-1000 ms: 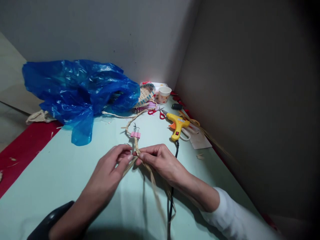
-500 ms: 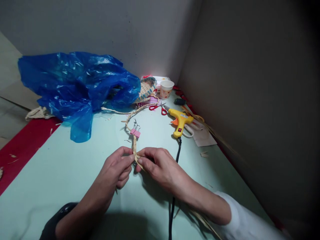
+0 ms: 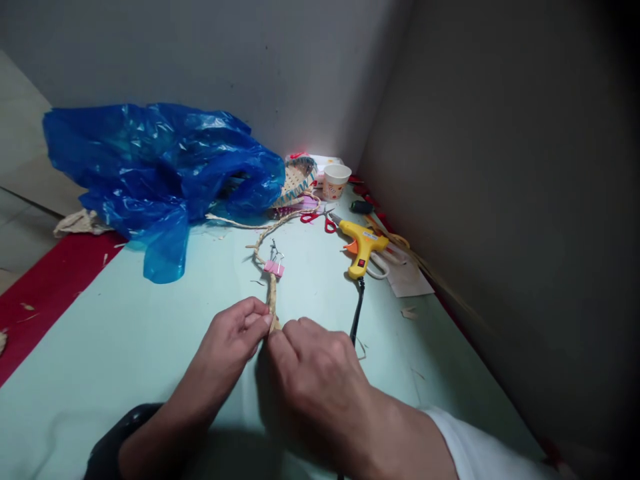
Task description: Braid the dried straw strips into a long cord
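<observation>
A pale straw braid (image 3: 273, 293) runs away from me along the table, with a pink binder clip (image 3: 274, 268) gripping it. Thumb and fingers of my left hand (image 3: 235, 337) pinch the near end of the braid. My right hand (image 3: 320, 363) is closed at the loose strands just right of that spot, its back turned up toward me. Most of what lies under the right fingers is hidden. Beyond the clip the thinner braid curves toward a woven straw piece (image 3: 299, 180) with blue stitching.
A crumpled blue plastic bag (image 3: 165, 160) fills the back left. At right lie a yellow glue gun (image 3: 363, 243) with a black cord (image 3: 357, 313), white-handled scissors (image 3: 379, 267) and red-handled scissors (image 3: 329, 223). Behind stand a paper cup (image 3: 336, 181) and a dark thread spool (image 3: 361, 207).
My right hand has turned over, knuckles up, and come nearer to me. The left hand keeps its pinch on the braid. The whole view has shifted slightly.
</observation>
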Demonstrator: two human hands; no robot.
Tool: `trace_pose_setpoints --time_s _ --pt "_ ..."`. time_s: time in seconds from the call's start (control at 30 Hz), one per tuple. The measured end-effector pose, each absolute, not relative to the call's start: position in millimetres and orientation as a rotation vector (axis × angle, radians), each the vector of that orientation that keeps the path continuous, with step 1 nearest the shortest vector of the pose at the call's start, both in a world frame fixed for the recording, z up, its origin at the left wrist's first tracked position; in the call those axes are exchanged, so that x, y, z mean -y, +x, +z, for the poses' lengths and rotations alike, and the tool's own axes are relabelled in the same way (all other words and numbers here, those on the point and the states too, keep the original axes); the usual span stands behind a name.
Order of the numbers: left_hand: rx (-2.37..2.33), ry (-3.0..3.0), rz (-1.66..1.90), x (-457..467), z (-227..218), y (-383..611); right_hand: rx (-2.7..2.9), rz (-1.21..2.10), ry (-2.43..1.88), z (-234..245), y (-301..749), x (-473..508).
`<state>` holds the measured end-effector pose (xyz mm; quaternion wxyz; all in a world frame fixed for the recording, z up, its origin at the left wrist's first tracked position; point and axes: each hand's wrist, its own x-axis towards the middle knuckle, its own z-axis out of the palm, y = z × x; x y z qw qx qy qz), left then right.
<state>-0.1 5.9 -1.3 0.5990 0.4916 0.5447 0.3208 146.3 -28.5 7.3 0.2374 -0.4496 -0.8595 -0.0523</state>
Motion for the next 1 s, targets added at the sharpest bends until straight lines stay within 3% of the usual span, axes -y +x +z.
trace_pose_setpoints --time_s 0.13,0.23,0.47,0.6,0.9,1.0 --pt "-1.163 0.893 0.740 -4 4 -1 2.296 -0.411 -1.082 -8 136 36" --pt "-1.157 0.858 0.769 -2 8 -1 2.330 -0.364 -0.959 -8 137 32" --pt "-1.108 0.918 0.767 -4 6 -5 2.015 0.665 -1.320 23 161 5" --pt "-1.068 1.003 0.736 -4 4 -7 1.918 1.281 -1.270 21 165 -9" --pt "-1.317 1.434 0.611 0 10 -5 1.726 1.418 -1.292 2 162 -15" --pt "-1.528 1.706 0.489 0 17 -4 1.762 1.211 -1.398 3 158 -11"
